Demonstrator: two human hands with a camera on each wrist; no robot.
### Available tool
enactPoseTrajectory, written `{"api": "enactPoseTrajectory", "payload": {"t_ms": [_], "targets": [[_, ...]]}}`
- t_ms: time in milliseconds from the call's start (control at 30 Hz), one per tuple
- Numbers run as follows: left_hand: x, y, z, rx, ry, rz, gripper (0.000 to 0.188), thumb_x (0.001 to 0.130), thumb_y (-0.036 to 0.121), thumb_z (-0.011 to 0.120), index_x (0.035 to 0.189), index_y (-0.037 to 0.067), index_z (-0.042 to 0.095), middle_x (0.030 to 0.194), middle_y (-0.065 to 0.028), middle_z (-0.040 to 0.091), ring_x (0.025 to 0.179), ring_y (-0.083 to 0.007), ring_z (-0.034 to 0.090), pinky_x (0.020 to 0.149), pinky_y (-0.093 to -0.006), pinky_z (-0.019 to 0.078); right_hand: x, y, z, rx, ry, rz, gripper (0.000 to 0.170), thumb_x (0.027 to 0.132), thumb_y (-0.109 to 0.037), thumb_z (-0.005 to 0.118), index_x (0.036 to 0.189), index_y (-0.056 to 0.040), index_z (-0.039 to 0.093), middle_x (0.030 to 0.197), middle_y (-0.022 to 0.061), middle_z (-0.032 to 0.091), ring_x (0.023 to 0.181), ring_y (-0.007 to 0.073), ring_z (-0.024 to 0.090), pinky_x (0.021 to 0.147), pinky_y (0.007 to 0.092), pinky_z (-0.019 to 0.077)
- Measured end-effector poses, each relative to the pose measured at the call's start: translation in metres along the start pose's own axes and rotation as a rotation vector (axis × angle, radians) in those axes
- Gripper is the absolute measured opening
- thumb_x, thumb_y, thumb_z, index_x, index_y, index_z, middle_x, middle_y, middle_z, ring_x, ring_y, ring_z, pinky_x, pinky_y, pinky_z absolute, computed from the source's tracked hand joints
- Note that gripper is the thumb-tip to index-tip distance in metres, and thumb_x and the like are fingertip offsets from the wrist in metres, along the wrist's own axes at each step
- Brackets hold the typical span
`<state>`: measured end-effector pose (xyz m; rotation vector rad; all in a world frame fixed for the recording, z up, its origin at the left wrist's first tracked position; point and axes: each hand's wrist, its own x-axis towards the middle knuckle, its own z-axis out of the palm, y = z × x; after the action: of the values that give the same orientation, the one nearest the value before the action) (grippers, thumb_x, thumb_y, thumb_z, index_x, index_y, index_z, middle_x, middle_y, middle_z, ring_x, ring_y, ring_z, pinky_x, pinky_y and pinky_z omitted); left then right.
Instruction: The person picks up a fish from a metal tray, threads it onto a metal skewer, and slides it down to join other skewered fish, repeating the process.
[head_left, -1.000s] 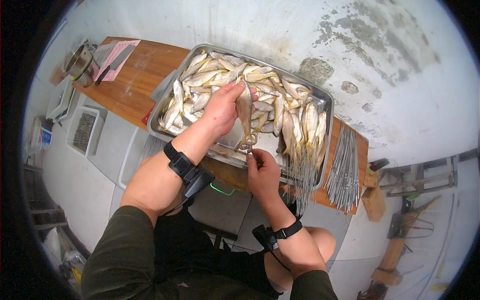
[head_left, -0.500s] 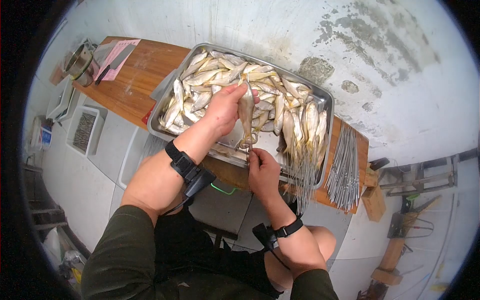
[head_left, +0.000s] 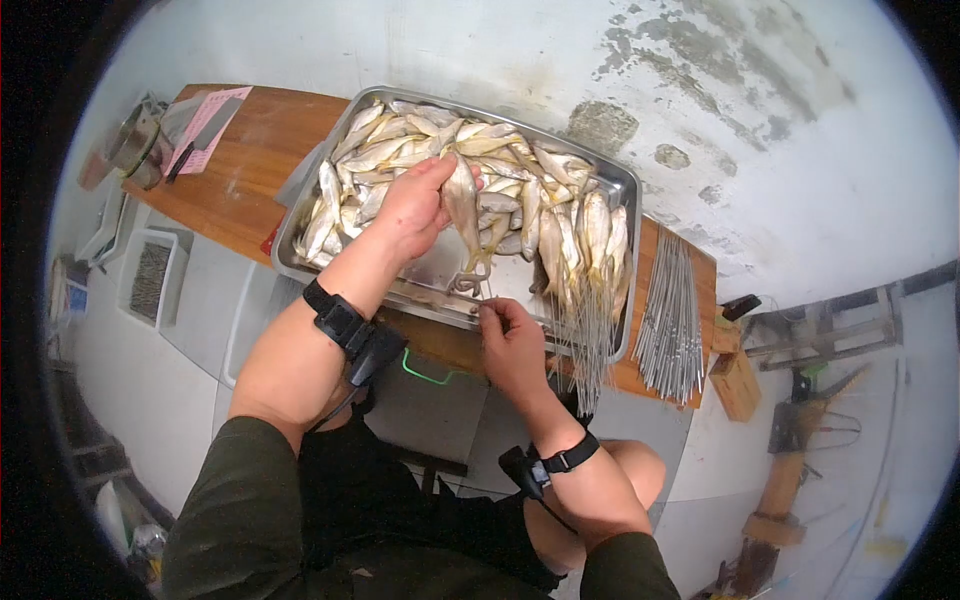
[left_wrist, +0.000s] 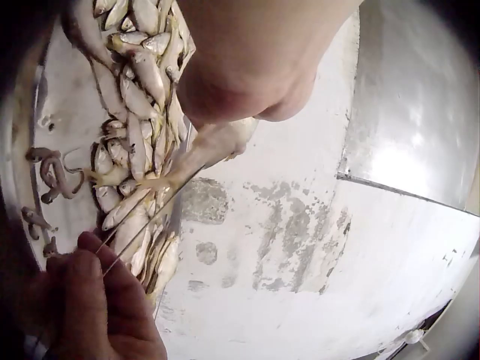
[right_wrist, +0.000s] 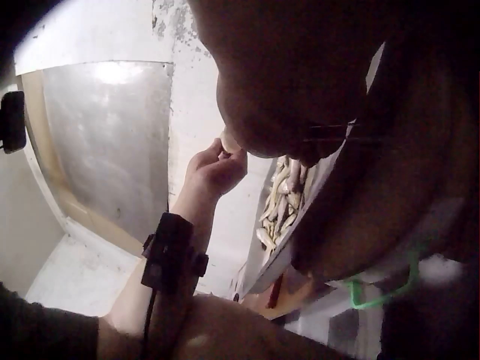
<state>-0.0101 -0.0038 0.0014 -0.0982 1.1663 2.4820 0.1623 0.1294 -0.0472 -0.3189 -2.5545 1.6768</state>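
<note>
My left hand grips a yellowish-silver fish by its head end, above a metal tray heaped with similar fish. Its tail hangs down toward my right hand. At the tray's near edge, the right thumb and fingers pinch two thin metal skewers, which run up along the fish in the left wrist view. Their far ends are hidden behind the left hand. Greyish coiled strips lie on the tray floor beside the fish tail.
Fish with skewers in them lie at the tray's right end, the skewers overhanging the near rim. More loose skewers lie on the wooden table at right. A knife rests on pink paper at left. A wall stands behind.
The head view has shifted, so the tray appears farther left. The held fish leans more, its tail swung slightly right. Both hands keep their grips.
</note>
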Motion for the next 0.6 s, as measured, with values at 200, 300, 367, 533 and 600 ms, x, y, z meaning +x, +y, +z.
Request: {"api": "enactPoseTrajectory", "payload": {"t_ms": [200,300,367,533,600], "targets": [[0.0,0.009,-0.012,0.263,0.027,0.009,0.023,0.094,0.022,0.054,0.112,0.008,0.05,0.104,-0.0062,0.061,0.091,-0.0156,0.061,0.073,-0.0243,0.047,0.001,0.005,-0.05,0.032,0.24,-0.03,0.026,0.091,-0.007,0.052,0.115,0.0008,0.058,0.079,0.0035,0.063,0.06,0.005,0.05,0.054,0.0203,0.0418],[0.0,0.014,-0.018,0.288,0.057,0.015,0.025,0.094,0.023,0.055,0.113,0.008,0.049,0.104,-0.006,0.061,0.091,-0.0131,0.06,0.071,-0.023,0.0446,0.002,0.008,-0.083,0.017,0.406,-0.031,0.025,0.092,-0.006,0.05,0.113,0.0045,0.057,0.078,0.0034,0.062,0.06,0.0052,0.05,0.054,0.0204,0.041],[-0.003,0.018,-0.017,0.294,0.069,0.019,0.025,0.094,0.023,0.055,0.114,0.008,0.049,0.102,-0.0051,0.062,0.089,-0.0116,0.061,0.072,-0.0231,0.0448,0.001,0.0,-0.105,0.018,0.457,0.045,0.028,0.092,-0.01,0.05,0.115,0.0049,0.057,0.08,0.0075,0.064,0.069,0.0114,0.056,0.065,0.0261,0.0463],[-0.001,0.023,-0.023,0.311,0.036,0.013,0.026,0.094,0.024,0.054,0.113,0.007,0.05,0.1,-0.0044,0.064,0.085,-0.0101,0.061,0.067,-0.0207,0.044,0.0,0.009,-0.14,0.033,0.477,0.19,0.028,0.091,-0.008,0.05,0.114,0.007,0.057,0.079,0.0071,0.064,0.068,0.0115,0.056,0.064,0.0259,0.0461],[-0.001,0.025,-0.022,0.357,0.06,0.041,0.025,0.093,0.024,0.056,0.109,0.005,0.053,0.095,-0.0035,0.064,0.078,-0.009,0.06,0.063,-0.0193,0.0429,-0.001,0.018,-0.142,0.023,0.477,0.165,0.028,0.091,-0.008,0.05,0.114,0.0067,0.057,0.08,0.0078,0.065,0.069,0.0119,0.057,0.065,0.0263,0.0465]]}}
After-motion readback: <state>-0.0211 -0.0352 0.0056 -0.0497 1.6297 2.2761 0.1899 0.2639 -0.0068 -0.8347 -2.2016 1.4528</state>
